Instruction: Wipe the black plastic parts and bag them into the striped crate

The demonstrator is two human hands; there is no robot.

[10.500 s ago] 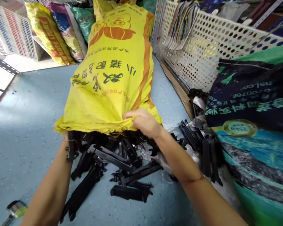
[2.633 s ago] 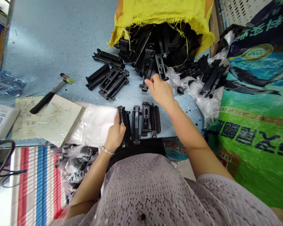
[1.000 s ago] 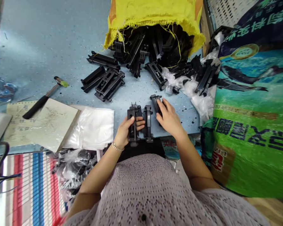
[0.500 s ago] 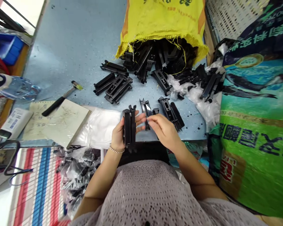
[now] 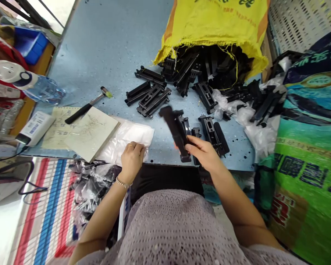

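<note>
My right hand (image 5: 202, 151) is closed on a black plastic part (image 5: 175, 130), held upright and tilted over the front of the table. My left hand (image 5: 132, 158) rests with bent fingers on the edge of a stack of clear plastic bags (image 5: 127, 136), its fingertips pinched at the bags. Just beyond the held part, a shiny black piece (image 5: 186, 125) lies partly hidden. To the right of it are more black parts (image 5: 211, 130). Several others (image 5: 153, 99) lie farther back, near the mouth of a yellow sack (image 5: 215, 25) full of them.
On the left are a hammer (image 5: 85, 109), a cardboard square (image 5: 92, 132), a white box-shaped device (image 5: 37, 129) and a water bottle (image 5: 48, 88). A green and blue sack (image 5: 306, 154) stands at the right. Bagged parts (image 5: 91, 195) sit below the front edge.
The black part has passed from my left hand to my right. My left hand has moved left onto the plastic bags. The view has shifted, so the table things appear farther right.
</note>
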